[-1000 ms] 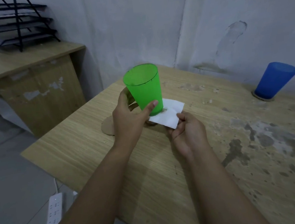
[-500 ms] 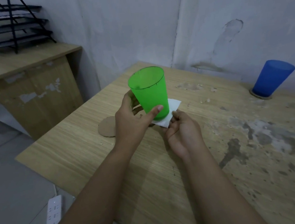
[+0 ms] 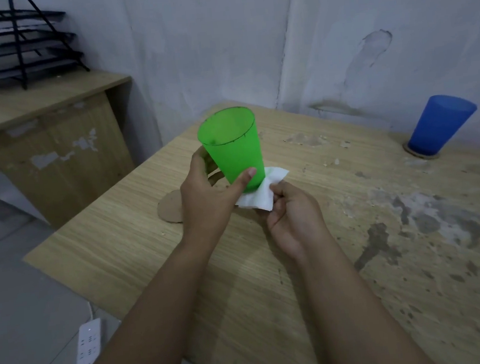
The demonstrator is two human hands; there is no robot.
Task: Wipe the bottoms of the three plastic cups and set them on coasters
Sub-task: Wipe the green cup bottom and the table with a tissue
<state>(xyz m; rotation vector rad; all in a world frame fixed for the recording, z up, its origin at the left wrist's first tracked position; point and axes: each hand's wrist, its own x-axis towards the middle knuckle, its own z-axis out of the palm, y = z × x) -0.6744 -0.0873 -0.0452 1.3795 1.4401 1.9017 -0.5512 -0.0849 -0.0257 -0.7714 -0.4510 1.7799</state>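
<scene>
My left hand (image 3: 205, 193) grips a translucent green plastic cup (image 3: 231, 146) near its base, holding it upright and slightly tilted above the table. My right hand (image 3: 291, 215) holds a folded white tissue (image 3: 259, 197) pressed under the cup's bottom. A round cardboard coaster (image 3: 169, 207) lies on the table, partly hidden behind my left hand. At the far right a blue plastic cup (image 3: 438, 125) stands on another cardboard coaster (image 3: 407, 149). No third cup is in view.
The wooden table (image 3: 355, 258) has a worn, stained patch on its right side. White walls close the back. To the left stand a second desk (image 3: 38, 112) with black wire trays (image 3: 14, 42), and a white power strip (image 3: 87, 346) lies on the floor.
The cup has tilted a little and shifted slightly right in my left hand. My right hand has gathered the tissue more tightly beneath the cup's base.
</scene>
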